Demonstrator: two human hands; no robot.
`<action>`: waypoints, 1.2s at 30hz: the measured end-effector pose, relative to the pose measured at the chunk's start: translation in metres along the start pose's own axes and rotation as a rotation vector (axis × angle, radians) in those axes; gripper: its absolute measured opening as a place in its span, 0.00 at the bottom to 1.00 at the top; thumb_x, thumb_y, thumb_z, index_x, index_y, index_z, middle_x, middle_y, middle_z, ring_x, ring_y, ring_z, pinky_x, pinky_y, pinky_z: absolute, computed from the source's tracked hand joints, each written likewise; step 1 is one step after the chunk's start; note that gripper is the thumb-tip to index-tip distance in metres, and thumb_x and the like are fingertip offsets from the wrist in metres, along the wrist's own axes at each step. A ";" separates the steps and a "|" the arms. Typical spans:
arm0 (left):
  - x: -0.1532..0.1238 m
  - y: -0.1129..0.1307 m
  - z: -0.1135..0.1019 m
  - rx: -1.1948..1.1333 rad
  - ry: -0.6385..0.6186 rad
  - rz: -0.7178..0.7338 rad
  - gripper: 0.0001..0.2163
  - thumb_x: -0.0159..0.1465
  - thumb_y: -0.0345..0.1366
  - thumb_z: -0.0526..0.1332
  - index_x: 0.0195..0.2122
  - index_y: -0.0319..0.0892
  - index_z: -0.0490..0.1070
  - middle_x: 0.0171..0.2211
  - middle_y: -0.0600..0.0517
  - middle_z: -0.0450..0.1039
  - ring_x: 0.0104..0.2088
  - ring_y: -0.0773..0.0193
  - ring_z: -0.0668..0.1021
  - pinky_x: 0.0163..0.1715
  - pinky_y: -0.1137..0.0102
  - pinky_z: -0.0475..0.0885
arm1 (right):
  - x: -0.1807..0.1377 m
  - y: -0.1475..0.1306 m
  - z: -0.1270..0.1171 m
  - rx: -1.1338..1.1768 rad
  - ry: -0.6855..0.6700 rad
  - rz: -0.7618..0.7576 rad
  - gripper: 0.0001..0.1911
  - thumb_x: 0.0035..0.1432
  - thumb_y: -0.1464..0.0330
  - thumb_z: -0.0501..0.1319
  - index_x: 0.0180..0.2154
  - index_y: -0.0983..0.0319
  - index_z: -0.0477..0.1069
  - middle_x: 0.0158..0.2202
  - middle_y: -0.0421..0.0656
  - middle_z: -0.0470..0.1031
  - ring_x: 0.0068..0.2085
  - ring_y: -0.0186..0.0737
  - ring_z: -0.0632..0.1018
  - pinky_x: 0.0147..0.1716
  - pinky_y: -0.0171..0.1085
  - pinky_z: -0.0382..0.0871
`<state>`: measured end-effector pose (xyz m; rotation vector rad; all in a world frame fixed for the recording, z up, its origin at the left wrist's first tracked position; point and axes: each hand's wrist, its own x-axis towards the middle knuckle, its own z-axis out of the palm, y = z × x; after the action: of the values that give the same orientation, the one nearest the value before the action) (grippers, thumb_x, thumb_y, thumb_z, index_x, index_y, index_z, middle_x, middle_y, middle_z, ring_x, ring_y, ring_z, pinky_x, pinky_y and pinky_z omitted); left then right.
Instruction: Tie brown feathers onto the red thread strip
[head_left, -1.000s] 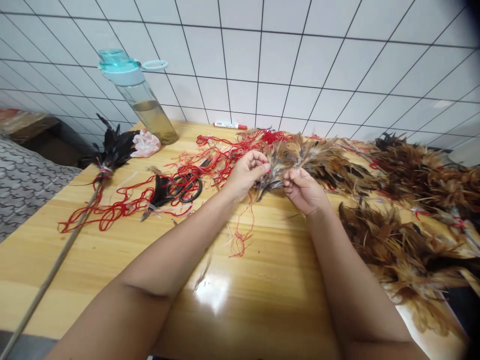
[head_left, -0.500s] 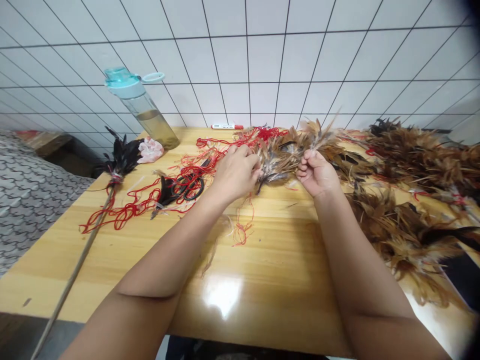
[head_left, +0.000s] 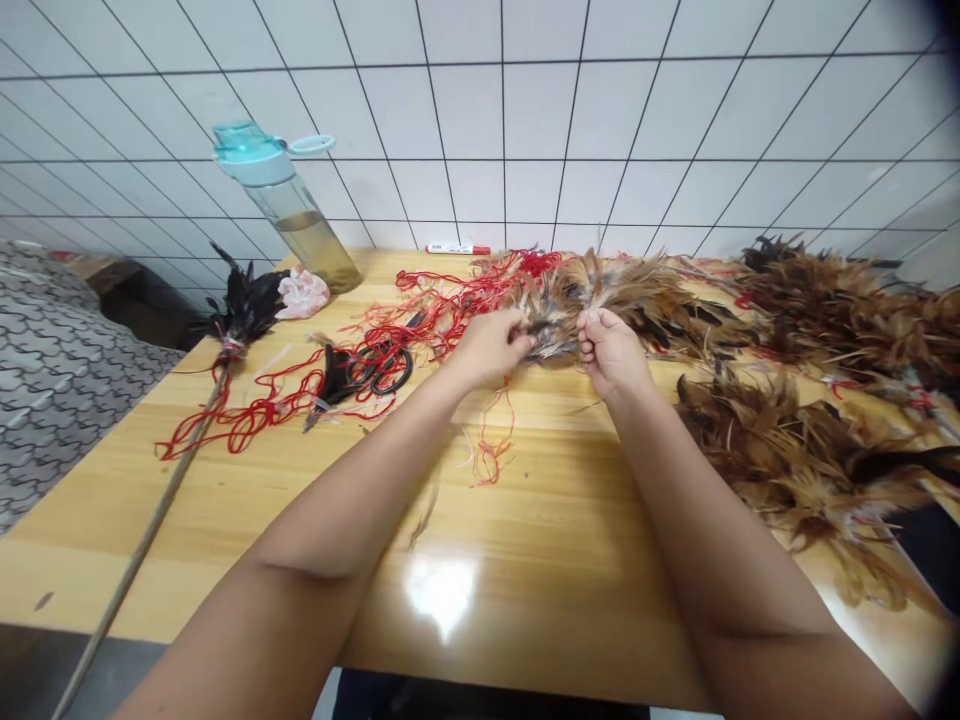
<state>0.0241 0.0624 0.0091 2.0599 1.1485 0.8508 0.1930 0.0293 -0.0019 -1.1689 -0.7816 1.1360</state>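
Observation:
My right hand (head_left: 613, 352) is closed, its fingers pinching the base of a small bunch of brown feathers (head_left: 592, 275) whose tips stand up above the fist. Close by on the left, my left hand (head_left: 491, 345) is curled, thumb and fingers together at the near edge of a pile of loose brown and grey feathers (head_left: 551, 325); a dark feather bit shows at its fingertips. Tangled red string (head_left: 442, 300) lies to the left of that hand. More brown feathers (head_left: 675, 295) spread out behind my right hand.
Black-handled scissors (head_left: 391, 370) lie under red string. A stick (head_left: 161, 510) tipped with black feathers (head_left: 244, 310) crosses the table's left edge. A water bottle (head_left: 315, 235), crumpled pinkish plastic (head_left: 302, 293) and a red marker (head_left: 457, 249) sit at the back. Feather bundles (head_left: 795, 450) cover the right side.
My right hand has moved left with the feathers in it. My left hand has shifted slightly right, so the two hands are closer together.

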 end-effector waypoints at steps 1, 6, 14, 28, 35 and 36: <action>0.002 0.000 -0.001 -0.159 0.037 -0.015 0.05 0.53 0.33 0.63 0.25 0.40 0.67 0.21 0.56 0.64 0.24 0.68 0.66 0.28 0.73 0.60 | -0.001 0.002 0.001 -0.013 -0.001 -0.008 0.09 0.51 0.65 0.61 0.24 0.60 0.63 0.18 0.34 0.57 0.18 0.26 0.54 0.16 0.30 0.41; 0.007 0.001 0.003 -0.790 0.043 -0.135 0.10 0.53 0.37 0.66 0.29 0.38 0.66 0.22 0.56 0.67 0.23 0.71 0.69 0.24 0.75 0.60 | -0.007 0.013 0.010 -0.139 -0.004 -0.029 0.14 0.45 0.58 0.66 0.24 0.61 0.67 0.17 0.34 0.59 0.19 0.27 0.56 0.18 0.32 0.47; 0.007 -0.007 0.020 -0.652 0.028 -0.093 0.06 0.54 0.32 0.64 0.31 0.37 0.70 0.25 0.55 0.71 0.26 0.70 0.71 0.29 0.74 0.65 | -0.012 0.025 0.021 -0.207 0.044 -0.054 0.15 0.39 0.57 0.67 0.21 0.62 0.69 0.17 0.36 0.64 0.22 0.29 0.60 0.23 0.33 0.52; 0.005 -0.011 0.025 -0.572 0.070 -0.065 0.08 0.55 0.36 0.63 0.29 0.40 0.64 0.23 0.56 0.70 0.24 0.69 0.72 0.27 0.74 0.64 | -0.010 0.032 0.019 -0.238 -0.128 -0.107 0.18 0.43 0.53 0.64 0.21 0.60 0.66 0.19 0.36 0.62 0.23 0.31 0.59 0.24 0.33 0.53; 0.004 -0.011 0.025 -0.673 -0.017 -0.130 0.10 0.52 0.39 0.66 0.27 0.37 0.69 0.23 0.54 0.73 0.25 0.69 0.73 0.29 0.73 0.66 | -0.005 0.044 0.017 -0.404 -0.126 -0.239 0.16 0.51 0.55 0.57 0.20 0.59 0.61 0.20 0.37 0.59 0.25 0.35 0.60 0.27 0.35 0.54; 0.003 -0.010 0.024 -0.697 -0.025 -0.137 0.10 0.52 0.39 0.66 0.26 0.37 0.69 0.22 0.53 0.73 0.25 0.69 0.73 0.29 0.73 0.66 | -0.005 0.045 0.016 -0.445 -0.128 -0.268 0.15 0.52 0.57 0.55 0.20 0.59 0.61 0.20 0.37 0.59 0.25 0.35 0.61 0.27 0.35 0.54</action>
<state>0.0390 0.0643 -0.0115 1.3998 0.8077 0.9802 0.1653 0.0293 -0.0407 -1.3132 -1.2952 0.8403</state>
